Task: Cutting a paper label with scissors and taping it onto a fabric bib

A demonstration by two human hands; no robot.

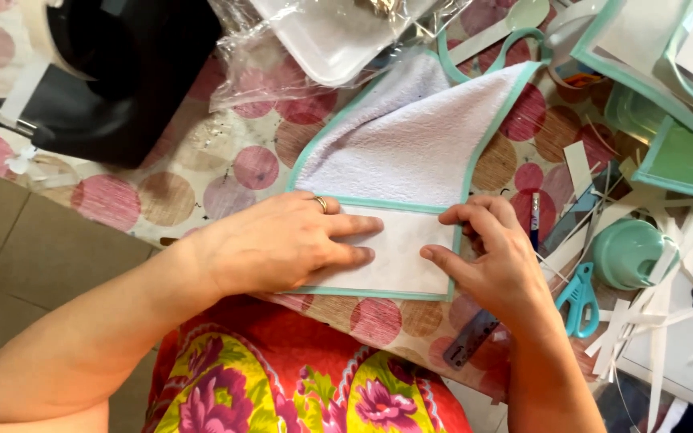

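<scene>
- Left hand [282, 240] lies flat, palm down, fingers together and stretched out, pressing the folded lower panel of a white terry bib [411, 144] with mint-green binding; it grips nothing, it only weighs the cloth down.
- Right hand [487, 256] is bent at the knuckles, its fingertips [451, 215] pinching down on the right end of the fold while the thumb rests on the smooth white panel [399, 252]; nothing is clamped inside it.
- That bib sits at the near edge of the surface [202, 168], which wears a clear-covered cloth with pink and brown dots; the bib's upper part fans away from the person, and the neck loop reaches towards a plastic bag with a white tray [330, 36].
- To do this fold well, I judge that the flat hand should hold its pressure near the crease while the other hand's fingertips run along it, so the green edges line up on both sides.
- Watch the right corner: the binding there looks close to slipping out of line with the layer underneath.
- Clutter crowds the right side: mint-handled scissors [577, 295], a small grey ruler [471, 338], a pencil [535, 218], a mint cup lid [627, 252] and paper strips [643, 321]. Keeping the bib's edge away from these would help the crease stay clean.
- A black machine [114, 76] stands well apart at the far left.
</scene>
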